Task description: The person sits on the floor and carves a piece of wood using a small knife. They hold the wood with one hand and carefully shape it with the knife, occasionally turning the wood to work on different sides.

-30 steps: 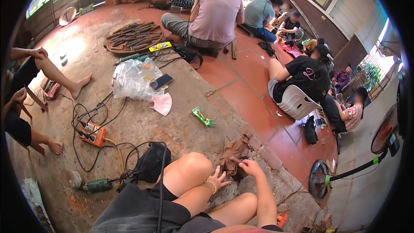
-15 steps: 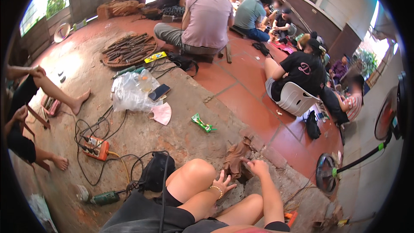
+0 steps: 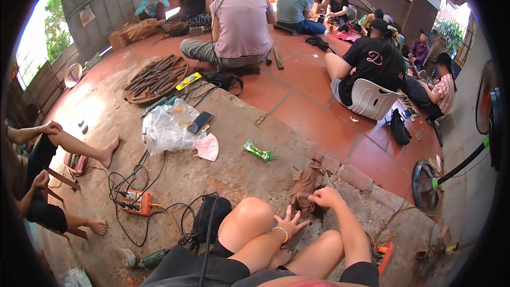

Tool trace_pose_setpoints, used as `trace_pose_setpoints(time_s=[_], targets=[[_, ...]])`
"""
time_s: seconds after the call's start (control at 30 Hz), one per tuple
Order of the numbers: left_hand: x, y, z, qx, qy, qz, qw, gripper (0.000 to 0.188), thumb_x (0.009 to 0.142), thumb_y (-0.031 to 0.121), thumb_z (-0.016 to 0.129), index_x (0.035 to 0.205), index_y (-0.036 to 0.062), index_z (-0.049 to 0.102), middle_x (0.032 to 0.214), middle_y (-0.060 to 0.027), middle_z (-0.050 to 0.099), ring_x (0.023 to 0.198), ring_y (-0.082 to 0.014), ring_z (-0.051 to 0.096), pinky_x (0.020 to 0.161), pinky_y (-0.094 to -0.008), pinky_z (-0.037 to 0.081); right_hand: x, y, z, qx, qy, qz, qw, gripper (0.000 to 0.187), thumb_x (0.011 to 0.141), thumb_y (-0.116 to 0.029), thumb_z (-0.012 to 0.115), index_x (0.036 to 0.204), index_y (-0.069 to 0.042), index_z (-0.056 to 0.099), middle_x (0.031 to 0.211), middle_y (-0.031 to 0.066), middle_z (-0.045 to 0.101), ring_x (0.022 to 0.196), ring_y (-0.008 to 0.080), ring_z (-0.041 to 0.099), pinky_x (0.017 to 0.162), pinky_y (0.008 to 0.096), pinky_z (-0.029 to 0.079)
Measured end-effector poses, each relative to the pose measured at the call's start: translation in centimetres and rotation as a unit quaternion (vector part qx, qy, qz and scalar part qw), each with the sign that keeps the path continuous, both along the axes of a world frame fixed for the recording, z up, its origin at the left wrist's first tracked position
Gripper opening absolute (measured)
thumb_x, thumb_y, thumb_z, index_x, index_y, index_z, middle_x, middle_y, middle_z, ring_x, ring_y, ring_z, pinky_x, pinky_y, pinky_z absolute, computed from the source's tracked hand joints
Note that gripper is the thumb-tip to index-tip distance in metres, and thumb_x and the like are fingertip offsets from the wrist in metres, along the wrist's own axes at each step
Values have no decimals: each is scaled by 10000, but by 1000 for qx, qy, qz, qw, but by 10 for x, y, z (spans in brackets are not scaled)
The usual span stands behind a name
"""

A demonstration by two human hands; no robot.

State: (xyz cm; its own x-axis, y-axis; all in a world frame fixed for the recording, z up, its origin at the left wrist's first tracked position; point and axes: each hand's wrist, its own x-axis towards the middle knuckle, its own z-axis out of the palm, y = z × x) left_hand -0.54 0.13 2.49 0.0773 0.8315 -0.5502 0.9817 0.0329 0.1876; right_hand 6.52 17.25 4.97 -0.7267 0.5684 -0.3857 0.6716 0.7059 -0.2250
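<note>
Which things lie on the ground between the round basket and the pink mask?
In the head view, mainly a green tool, a clear plastic bag and a dark phone.

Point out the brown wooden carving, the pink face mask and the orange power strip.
Brown wooden carving (image 3: 305,183): head view, middle of its body.
Pink face mask (image 3: 207,147): head view, middle of its fabric.
Orange power strip (image 3: 139,203): head view, near the middle of its casing.
</note>
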Motion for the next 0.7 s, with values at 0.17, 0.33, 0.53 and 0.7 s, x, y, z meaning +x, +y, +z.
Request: trace_pose_setpoints(time_s=[0.17,0.33,0.53,0.7], targets=[[2,-1,0,7,-1,-3,1000,1051,454,205,725,1234,387,45,1314,-78,56,1167,-422,9,713,-664,280,-11,-2,-8,-33,-73,36,996,393,622,-515,524,766,-164,626,737,101,588,735,265,559,674,347,435],[-2,-1,1,6,3,2,1000,763,640,209,559,1222,403,105,1315,-66,67,1167,-417,13,692,-678,269,-16,21,1,189,-3,-137,972,397,630,-508,525,715,-133,624,712,95,590,693,269,563,619,340,446],[-2,0,3,-13,-6,-3,1000,1055,454,187,724,1237,382,44,1316,-83,37,1165,-428,13,720,-660,279,1,0,-19,-282,-156,20,947,409,581,-528,562,732,-155,634,754,80,595,724,234,564,656,337,435],[0,0,-5,22,4,9,1000,1013,486,183,706,1237,382,56,1318,-88,28,1168,-421,26,732,-665,265,-2,1,-1,-42,-148,15,988,370,573,-515,574,733,-186,636,753,76,595,750,232,562,676,332,435]])
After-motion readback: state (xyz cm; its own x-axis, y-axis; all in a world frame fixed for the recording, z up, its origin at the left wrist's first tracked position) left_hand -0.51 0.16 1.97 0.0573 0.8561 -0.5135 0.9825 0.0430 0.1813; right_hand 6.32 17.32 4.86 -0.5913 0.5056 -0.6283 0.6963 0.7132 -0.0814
